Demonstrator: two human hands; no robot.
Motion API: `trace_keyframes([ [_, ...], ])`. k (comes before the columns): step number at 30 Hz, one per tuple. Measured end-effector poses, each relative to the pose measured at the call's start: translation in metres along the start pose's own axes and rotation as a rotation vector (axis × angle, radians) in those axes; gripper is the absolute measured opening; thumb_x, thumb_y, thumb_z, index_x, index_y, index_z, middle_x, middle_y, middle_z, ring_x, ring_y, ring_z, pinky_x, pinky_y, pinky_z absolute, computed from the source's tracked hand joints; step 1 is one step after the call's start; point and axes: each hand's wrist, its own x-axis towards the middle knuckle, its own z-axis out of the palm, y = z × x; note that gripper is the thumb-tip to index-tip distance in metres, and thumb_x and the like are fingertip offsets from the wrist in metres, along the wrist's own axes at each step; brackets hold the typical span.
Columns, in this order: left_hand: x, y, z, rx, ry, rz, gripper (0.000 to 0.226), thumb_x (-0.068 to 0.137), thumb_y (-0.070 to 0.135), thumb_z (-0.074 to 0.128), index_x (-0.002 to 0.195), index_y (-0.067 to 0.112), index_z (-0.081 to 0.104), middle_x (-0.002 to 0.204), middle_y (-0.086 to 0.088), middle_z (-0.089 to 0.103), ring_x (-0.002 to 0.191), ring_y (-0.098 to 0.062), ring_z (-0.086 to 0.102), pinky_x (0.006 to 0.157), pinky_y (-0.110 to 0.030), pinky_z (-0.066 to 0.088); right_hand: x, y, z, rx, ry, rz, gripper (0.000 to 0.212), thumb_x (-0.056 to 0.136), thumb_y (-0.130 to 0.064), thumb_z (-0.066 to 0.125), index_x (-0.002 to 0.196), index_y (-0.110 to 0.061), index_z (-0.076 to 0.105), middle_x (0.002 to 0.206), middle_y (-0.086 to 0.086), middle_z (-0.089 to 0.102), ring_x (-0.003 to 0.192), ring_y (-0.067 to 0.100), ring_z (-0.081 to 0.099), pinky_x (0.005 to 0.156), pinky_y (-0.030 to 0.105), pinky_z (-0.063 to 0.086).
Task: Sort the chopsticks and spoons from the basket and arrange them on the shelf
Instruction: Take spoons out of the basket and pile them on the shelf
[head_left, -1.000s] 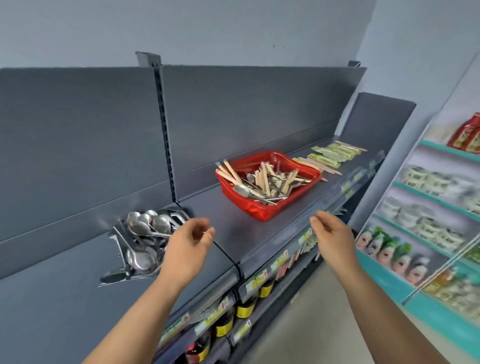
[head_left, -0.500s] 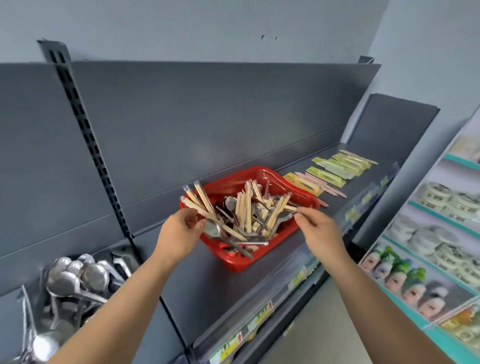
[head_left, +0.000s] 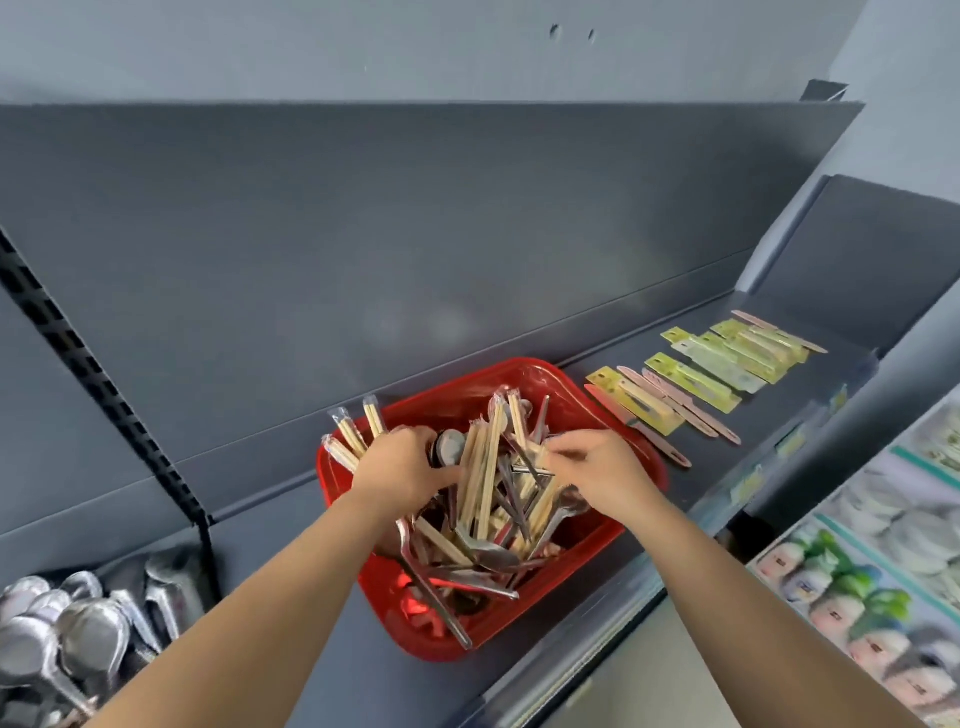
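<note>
From where I stand, both of the person's hands are down in the red basket (head_left: 561, 379), which sits on the dark shelf (head_left: 353, 665). The left hand (head_left: 405, 467) is curled over the near-left part of the jumble; its grip is closed in on itself, but whether it has hold of anything I cannot tell, as the fingers are buried. Just beyond its knuckles, wrapped chopsticks (head_left: 483, 467) stick up past the rim. The right hand (head_left: 597, 467) has a narrow grip, fingertips (head_left: 558, 457) pinching the top end of one of those pale chopsticks, though that spot is blurred. Below both hands lie metal spoons (head_left: 493, 556), tangled through the sticks. Well off to the right of the right hand, flat packets (head_left: 691, 382) lie in a row along the shelf. Far to the left of the left hand, low down, is a heap of ladles (head_left: 78, 634).
</note>
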Motion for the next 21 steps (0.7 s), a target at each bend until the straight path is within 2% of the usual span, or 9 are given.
trace_keyframes([
  [3, 0.012, 0.011, 0.005, 0.335, -0.051, -0.037, 0.048, 0.071, 0.070, 0.063, 0.087, 0.025, 0.053, 0.092, 0.005, 0.065, 0.080, -0.018, 0.054, 0.064, -0.031, 0.040, 0.023, 0.005, 0.002, -0.075, -0.121, 0.018, 0.020, 0.082, -0.021, 0.075, 0.100, -0.012, 0.075, 0.097, -0.003, 0.073, 0.089, 0.013, 0.070, 0.084, 0.032, 0.057],
  [5, 0.017, 0.015, 0.007, 0.442, -0.086, -0.066, 0.050, 0.069, 0.073, 0.062, 0.082, 0.026, 0.049, 0.080, 0.008, 0.059, 0.074, -0.018, 0.053, 0.060, -0.030, 0.035, 0.035, 0.007, 0.007, -0.120, -0.206, 0.044, 0.025, 0.079, -0.026, 0.078, 0.098, -0.011, 0.073, 0.099, 0.003, 0.074, 0.084, 0.022, 0.073, 0.074, 0.034, 0.060],
  [6, 0.019, 0.016, 0.007, 0.454, -0.092, -0.086, 0.050, 0.068, 0.072, 0.063, 0.081, 0.026, 0.049, 0.077, 0.009, 0.056, 0.072, -0.017, 0.052, 0.059, -0.030, 0.034, 0.041, 0.008, 0.009, -0.141, -0.232, 0.047, 0.030, 0.076, -0.030, 0.080, 0.099, -0.012, 0.072, 0.101, 0.001, 0.073, 0.083, 0.022, 0.073, 0.076, 0.036, 0.060],
  [10, 0.025, 0.015, 0.007, 0.387, -0.074, -0.166, 0.038, 0.069, 0.054, 0.071, 0.085, 0.024, 0.054, 0.085, 0.008, 0.064, 0.075, -0.018, 0.057, 0.060, -0.029, 0.038, 0.063, 0.009, 0.011, -0.275, -0.327, 0.006, 0.044, 0.065, -0.041, 0.084, 0.102, -0.021, 0.072, 0.095, -0.009, 0.072, 0.087, 0.012, 0.069, 0.084, 0.037, 0.057],
  [14, 0.022, 0.012, 0.005, 0.276, 0.009, -0.252, 0.029, 0.072, 0.032, 0.065, 0.099, 0.020, 0.068, 0.089, 0.002, 0.070, 0.078, -0.021, 0.063, 0.060, -0.029, 0.047, 0.078, 0.011, 0.010, -0.321, -0.429, -0.016, 0.036, 0.071, -0.023, 0.078, 0.105, -0.014, 0.072, 0.096, 0.001, 0.072, 0.090, 0.018, 0.068, 0.085, 0.038, 0.056],
  [16, 0.019, 0.011, 0.003, 0.220, 0.012, -0.272, 0.023, 0.075, 0.027, 0.062, 0.094, 0.017, 0.071, 0.085, -0.001, 0.072, 0.078, -0.024, 0.065, 0.064, -0.032, 0.053, 0.084, 0.012, 0.005, -0.324, -0.464, -0.068, 0.008, 0.075, -0.016, 0.069, 0.074, -0.008, 0.068, 0.069, 0.006, 0.064, 0.067, 0.022, 0.062, 0.065, 0.032, 0.052],
  [17, 0.017, 0.011, 0.001, 0.184, 0.012, -0.274, 0.019, 0.078, 0.025, 0.060, 0.088, 0.014, 0.071, 0.080, -0.002, 0.070, 0.075, -0.025, 0.065, 0.063, -0.032, 0.052, 0.087, 0.011, 0.002, -0.286, -0.477, -0.076, 0.024, 0.078, -0.015, 0.065, 0.058, -0.012, 0.053, 0.054, 0.002, 0.047, 0.053, 0.020, 0.048, 0.053, 0.028, 0.039],
  [19, 0.015, 0.011, -0.004, 0.066, 0.023, -0.287, 0.017, 0.084, 0.019, 0.055, 0.075, 0.007, 0.063, 0.067, -0.004, 0.061, 0.064, -0.026, 0.057, 0.054, -0.030, 0.042, 0.093, 0.012, -0.007, -0.196, -0.482, -0.102, 0.041, 0.086, -0.018, 0.060, 0.054, -0.019, 0.034, 0.052, -0.004, 0.027, 0.048, 0.015, 0.028, 0.049, 0.028, 0.022],
  [21, 0.011, 0.013, -0.010, -0.060, 0.039, -0.328, 0.024, 0.090, 0.015, 0.051, 0.067, 0.007, 0.051, 0.060, -0.003, 0.051, 0.055, -0.022, 0.046, 0.048, -0.029, 0.032, 0.096, 0.013, -0.020, -0.156, -0.500, -0.112, 0.037, 0.093, -0.022, 0.056, 0.059, -0.017, 0.043, 0.054, -0.005, 0.031, 0.048, 0.013, 0.029, 0.049, 0.027, 0.022],
])
